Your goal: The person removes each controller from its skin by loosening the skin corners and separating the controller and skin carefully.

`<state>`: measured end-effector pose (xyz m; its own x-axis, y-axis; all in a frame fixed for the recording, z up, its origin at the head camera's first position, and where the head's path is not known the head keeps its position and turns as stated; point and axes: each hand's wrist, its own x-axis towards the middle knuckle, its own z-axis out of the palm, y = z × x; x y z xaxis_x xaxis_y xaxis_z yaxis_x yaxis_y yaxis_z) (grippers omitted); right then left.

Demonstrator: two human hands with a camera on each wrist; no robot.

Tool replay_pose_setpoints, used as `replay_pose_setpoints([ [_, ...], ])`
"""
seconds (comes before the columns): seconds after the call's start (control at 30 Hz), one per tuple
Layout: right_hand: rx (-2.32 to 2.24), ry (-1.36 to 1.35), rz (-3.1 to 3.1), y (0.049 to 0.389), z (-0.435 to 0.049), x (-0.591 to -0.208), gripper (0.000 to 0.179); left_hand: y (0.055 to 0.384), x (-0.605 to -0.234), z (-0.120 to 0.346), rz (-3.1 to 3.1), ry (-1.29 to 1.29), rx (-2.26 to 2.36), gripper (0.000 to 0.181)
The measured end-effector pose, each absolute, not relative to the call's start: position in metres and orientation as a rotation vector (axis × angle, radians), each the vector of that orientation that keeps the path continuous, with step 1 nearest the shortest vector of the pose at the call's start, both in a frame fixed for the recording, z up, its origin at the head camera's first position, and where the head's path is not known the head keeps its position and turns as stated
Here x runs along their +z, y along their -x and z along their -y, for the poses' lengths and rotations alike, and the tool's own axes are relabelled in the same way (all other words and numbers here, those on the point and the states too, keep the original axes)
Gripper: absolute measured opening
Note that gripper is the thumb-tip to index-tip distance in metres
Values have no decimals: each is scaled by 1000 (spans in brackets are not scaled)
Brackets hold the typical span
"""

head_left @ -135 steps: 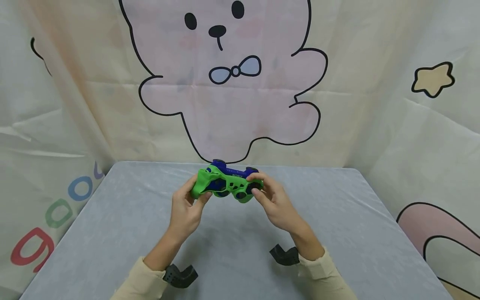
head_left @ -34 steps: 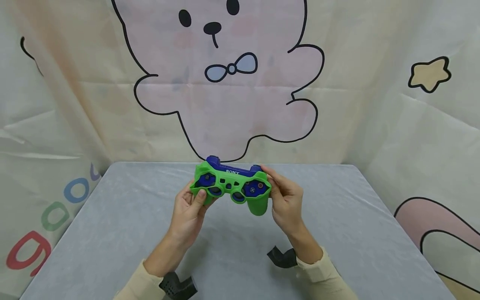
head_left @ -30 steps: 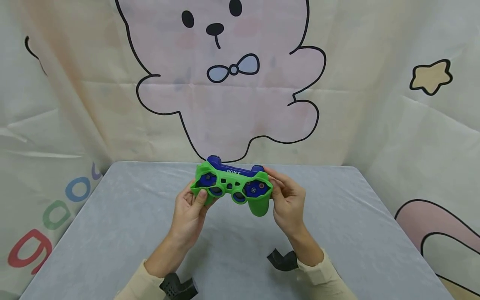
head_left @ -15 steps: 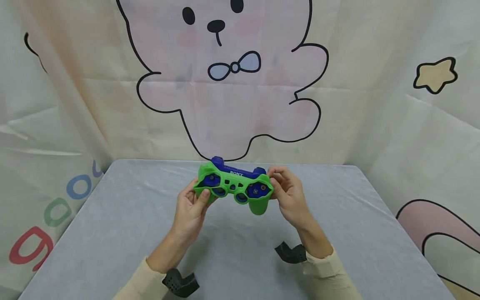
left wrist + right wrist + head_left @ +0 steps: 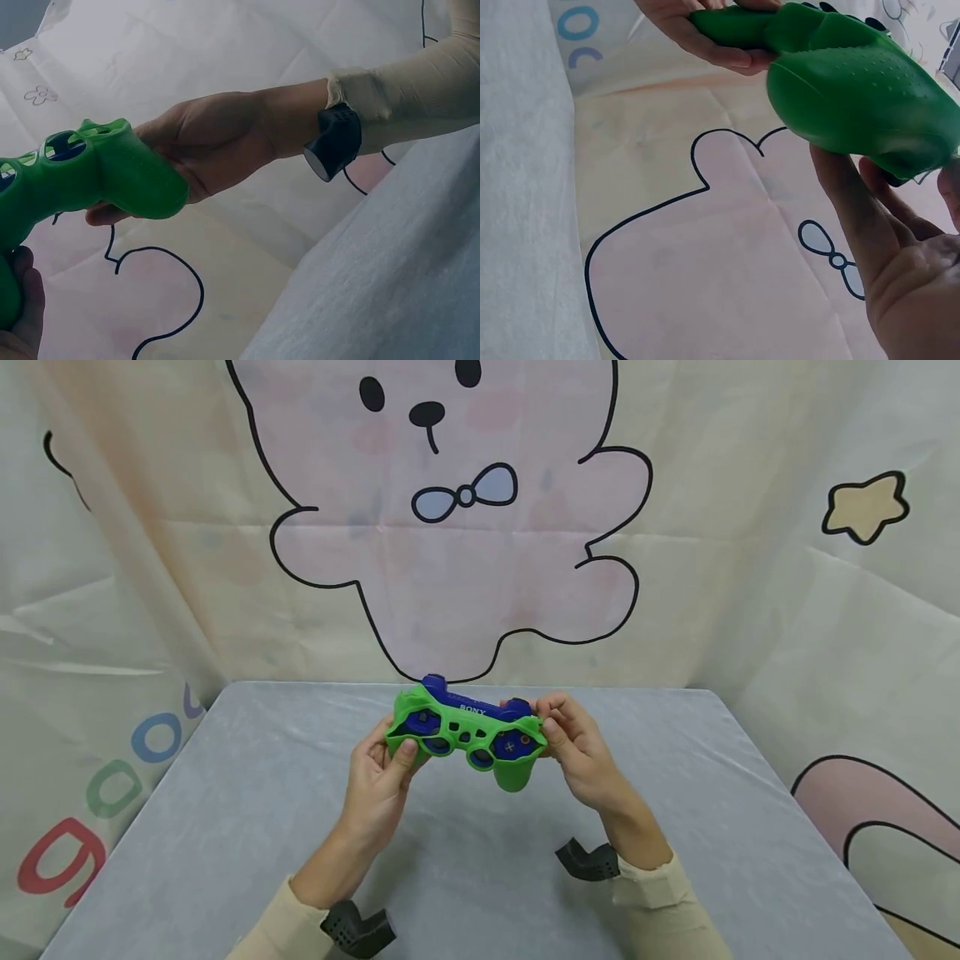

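A blue Sony game controller (image 5: 486,708) in a green silicone cover (image 5: 459,723) is held above the table, its button face toward me. My left hand (image 5: 378,785) grips its left end, thumb in front and fingers behind. At the right end, my right hand (image 5: 581,756) pinches the cover's upper edge between thumb and index finger, beside the blue shoulder buttons. The right wrist view shows the fingers (image 5: 847,202) of that hand under the cover's dotted grip. In the left wrist view the green cover's underside hides most of the controller, and only part of my left hand (image 5: 26,307) shows.
The table (image 5: 465,877) has a pale grey-blue cloth. Behind it hangs a curtain (image 5: 465,585) printed with a bear, and more printed cloth stands at both sides. A black camera mount (image 5: 358,931) sits on my left wrist, another mount (image 5: 588,860) on my right.
My right thumb has left the controller's front face, and the hand has shifted to its right edge, now pinching the cover there. The controller has turned to face me more; my left hand keeps its grip.
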<state>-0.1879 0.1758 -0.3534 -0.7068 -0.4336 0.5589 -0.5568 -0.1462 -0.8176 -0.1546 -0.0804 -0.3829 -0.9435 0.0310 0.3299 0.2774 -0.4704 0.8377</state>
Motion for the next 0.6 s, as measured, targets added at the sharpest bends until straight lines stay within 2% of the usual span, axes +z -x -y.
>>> replay_pose_setpoints([
  [0.1,2018,-1085,1955,189,-171,-356,11,157,-386,81,1520,449,-2567,33],
  [0.3,1930,-929,1909,190,-160,-360,35,158,-387,79,1520,353,-2603,38],
  [0.6,1837,-798,1770,190,-148,-369,27,154,-382,75,1475,203,-2625,37],
])
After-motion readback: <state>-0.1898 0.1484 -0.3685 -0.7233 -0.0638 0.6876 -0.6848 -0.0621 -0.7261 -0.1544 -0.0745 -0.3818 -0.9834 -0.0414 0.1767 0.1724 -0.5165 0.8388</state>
